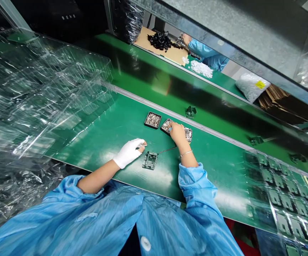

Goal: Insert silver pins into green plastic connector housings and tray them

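My left hand [128,153], in a white glove with bare fingertips, hovers at or rests on the green bench; its fingers are slightly bent and apart, holding nothing visible. Just right of it lies a small dark-green assembly [150,160] with a frame-like shape. My right hand [177,134] reaches into a black tray [165,132] of small silvery parts, fingertips bunched among them. Whatever it pinches is too small to make out. A thin dark rod [167,150] runs from beside the assembly toward my right wrist. More shiny parts [188,134] show behind that hand.
Another black tray [152,120] of small metal parts stands left. Clear plastic trays [49,92] pile high at left; a filled one [290,192] is at right. A green assembly [191,111] sits on the conveyor [154,83]. Beyond works another person's sleeve [207,53].
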`<move>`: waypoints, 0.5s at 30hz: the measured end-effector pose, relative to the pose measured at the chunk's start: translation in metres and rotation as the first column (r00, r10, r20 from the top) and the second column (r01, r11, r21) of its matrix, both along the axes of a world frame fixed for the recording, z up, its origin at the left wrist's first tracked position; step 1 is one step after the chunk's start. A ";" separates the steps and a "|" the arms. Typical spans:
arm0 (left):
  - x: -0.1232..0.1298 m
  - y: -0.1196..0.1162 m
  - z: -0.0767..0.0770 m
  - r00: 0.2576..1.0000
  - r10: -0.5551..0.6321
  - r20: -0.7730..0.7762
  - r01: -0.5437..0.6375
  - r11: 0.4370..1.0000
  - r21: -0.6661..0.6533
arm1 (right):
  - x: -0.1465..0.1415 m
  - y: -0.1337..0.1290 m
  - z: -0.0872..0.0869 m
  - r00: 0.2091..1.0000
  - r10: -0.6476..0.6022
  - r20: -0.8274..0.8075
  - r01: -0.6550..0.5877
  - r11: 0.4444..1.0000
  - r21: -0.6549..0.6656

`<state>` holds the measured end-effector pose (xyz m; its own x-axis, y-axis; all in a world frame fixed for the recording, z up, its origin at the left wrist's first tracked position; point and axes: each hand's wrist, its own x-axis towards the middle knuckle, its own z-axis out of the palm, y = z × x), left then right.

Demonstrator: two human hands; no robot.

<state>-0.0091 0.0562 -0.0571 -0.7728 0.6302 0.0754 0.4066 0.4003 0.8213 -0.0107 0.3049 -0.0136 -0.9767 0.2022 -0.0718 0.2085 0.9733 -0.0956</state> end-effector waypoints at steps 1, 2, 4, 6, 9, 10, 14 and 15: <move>-0.001 0.000 -0.001 1.000 0.000 -0.008 0.000 1.000 -0.010 | 0.000 0.001 0.000 1.000 0.004 0.003 -0.004 1.000 0.005; -0.002 0.000 -0.001 1.000 -0.002 -0.015 0.001 1.000 -0.019 | 0.000 0.003 0.001 1.000 0.011 0.007 -0.011 1.000 0.010; -0.003 0.000 -0.003 1.000 -0.009 -0.024 0.008 0.999 -0.034 | -0.001 0.004 0.003 0.999 0.026 0.019 -0.027 0.999 0.024; -0.004 0.000 -0.002 1.000 -0.015 -0.028 0.014 0.999 -0.051 | -0.001 0.002 0.006 0.999 0.040 0.036 -0.042 0.998 0.040; 0.000 -0.001 0.003 1.000 -0.002 -0.029 -0.001 0.995 -0.096 | 0.003 -0.005 0.015 0.997 0.040 0.064 -0.044 0.997 0.068; 0.001 -0.001 0.005 1.000 0.002 -0.028 -0.005 0.993 -0.121 | 0.005 -0.007 0.018 0.997 0.035 0.072 -0.041 0.996 0.075; -0.006 -0.010 -0.003 0.999 0.010 -0.032 -0.017 0.970 -0.241 | 0.008 -0.009 0.016 0.999 0.014 0.041 -0.017 0.996 0.091; -0.011 -0.013 -0.011 0.999 -0.019 -0.051 0.005 0.967 -0.256 | 0.008 -0.008 0.012 1.000 0.008 0.015 -0.010 0.995 0.096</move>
